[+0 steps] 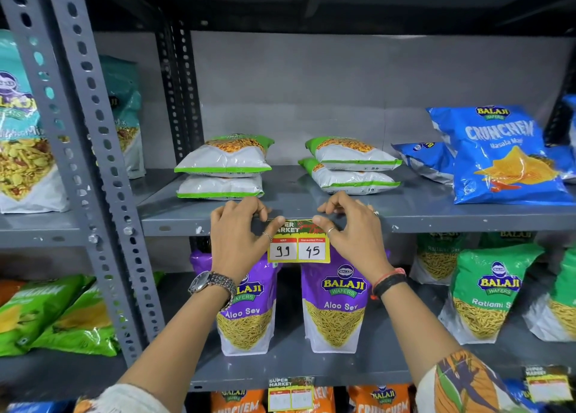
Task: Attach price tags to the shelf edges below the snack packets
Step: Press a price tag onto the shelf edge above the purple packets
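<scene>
A yellow-bordered price tag (pixel 298 245) marked 99 and 45 hangs on the grey shelf edge (pixel 436 222) below two stacks of green-and-white snack packets (pixel 223 166). My left hand (pixel 238 235) has its thumb on the tag's top left corner, with its fingers curled over the shelf lip. On the top right corner rests the thumb of my right hand (pixel 350 228), its fingers likewise over the lip. Both thumbs pin the tag's top strip against the edge.
Blue Crunchem bags (pixel 505 157) lie on the same shelf at right. Purple Aloo Sev packs (pixel 335 303) and green Ratlami packs (pixel 486 294) stand on the shelf below, whose edge carries two more tags (pixel 290 394). A perforated grey upright (pixel 93 169) stands at left.
</scene>
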`<state>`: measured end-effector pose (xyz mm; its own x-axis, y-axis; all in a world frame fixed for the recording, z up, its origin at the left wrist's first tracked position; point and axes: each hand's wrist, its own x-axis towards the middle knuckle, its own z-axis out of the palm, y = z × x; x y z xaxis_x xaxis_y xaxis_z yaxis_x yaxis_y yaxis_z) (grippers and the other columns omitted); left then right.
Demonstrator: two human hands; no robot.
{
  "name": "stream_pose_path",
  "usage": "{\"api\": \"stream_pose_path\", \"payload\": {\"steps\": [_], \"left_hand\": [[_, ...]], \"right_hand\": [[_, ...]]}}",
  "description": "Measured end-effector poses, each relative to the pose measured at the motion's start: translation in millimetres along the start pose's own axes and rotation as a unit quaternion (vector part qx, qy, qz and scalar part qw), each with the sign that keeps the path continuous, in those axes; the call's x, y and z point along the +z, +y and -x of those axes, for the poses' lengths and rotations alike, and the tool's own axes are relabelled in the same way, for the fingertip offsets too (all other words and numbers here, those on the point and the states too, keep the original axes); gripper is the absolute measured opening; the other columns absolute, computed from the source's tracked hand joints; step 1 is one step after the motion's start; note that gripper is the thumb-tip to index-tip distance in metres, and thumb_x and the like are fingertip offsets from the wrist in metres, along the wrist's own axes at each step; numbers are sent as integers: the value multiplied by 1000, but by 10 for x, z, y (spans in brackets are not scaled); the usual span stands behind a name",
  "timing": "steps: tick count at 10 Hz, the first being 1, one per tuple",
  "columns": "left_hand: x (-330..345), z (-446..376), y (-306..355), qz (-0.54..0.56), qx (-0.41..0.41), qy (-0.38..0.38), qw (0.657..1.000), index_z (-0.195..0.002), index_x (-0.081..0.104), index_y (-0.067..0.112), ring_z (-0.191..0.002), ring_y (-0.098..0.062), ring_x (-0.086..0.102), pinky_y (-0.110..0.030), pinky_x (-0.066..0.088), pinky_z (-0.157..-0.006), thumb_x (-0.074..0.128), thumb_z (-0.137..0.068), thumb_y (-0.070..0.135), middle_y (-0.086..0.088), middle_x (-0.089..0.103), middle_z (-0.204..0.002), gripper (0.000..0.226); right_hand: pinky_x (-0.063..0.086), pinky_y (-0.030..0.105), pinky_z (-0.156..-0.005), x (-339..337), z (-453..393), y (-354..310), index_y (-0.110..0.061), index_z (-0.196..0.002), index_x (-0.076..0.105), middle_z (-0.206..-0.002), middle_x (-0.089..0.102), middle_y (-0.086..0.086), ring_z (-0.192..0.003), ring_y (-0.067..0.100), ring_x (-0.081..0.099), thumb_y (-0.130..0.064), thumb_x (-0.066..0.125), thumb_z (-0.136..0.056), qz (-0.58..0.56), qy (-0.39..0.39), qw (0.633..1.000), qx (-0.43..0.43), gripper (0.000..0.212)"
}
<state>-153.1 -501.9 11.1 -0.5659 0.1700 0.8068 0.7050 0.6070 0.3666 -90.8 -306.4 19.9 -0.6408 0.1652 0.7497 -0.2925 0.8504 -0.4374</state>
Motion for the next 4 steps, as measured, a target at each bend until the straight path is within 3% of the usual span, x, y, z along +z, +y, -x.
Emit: {"api": "stream_pose_path", "payload": {"steps": [1, 2, 3, 4], "left_hand": [[-29, -2, -7, 8, 10, -11, 1000, -72, 38, 30, -79, -15, 52, -34, 32, -83, 65, -83, 40, 14, 70, -88, 31], [-121, -54, -61, 30, 17, -59, 998, -76, 39, 31, -84, -15, 55, -41, 40, -86, 63, -86, 28, 14, 71, -94, 26], [-231, -120, -104, 96, 10, -106, 990, -85, 42, 26, -89, -12, 65, -39, 51, -74, 56, -91, 18, 12, 71, -93, 18], [-398, -363, 12, 27, 53, -19, 998, -103, 48, 22, -90, -23, 64, -38, 49, -71, 51, -93, 27, 0, 67, -99, 12]], "right_hand": [[46, 35, -79, -44, -13, 6, -33, -73, 37, -90, 71, -14, -84, 12, 65, -18, 69, -83, -15, -5, 1000, -13, 37], [53, 32, -77, -150, -46, 37, -36, -74, 40, -92, 69, -19, -85, 2, 65, -2, 61, -86, -48, -28, 998, -6, 42], [54, 35, -81, -253, -50, 85, -23, -94, 52, -99, 66, -18, -93, 0, 62, 3, 52, -90, -66, -1, 998, -19, 27], [45, 43, -99, -394, -209, -54, -21, -124, 49, -124, 61, 0, -118, 18, 53, -12, 49, -97, -47, 118, 989, -72, 28]]}}
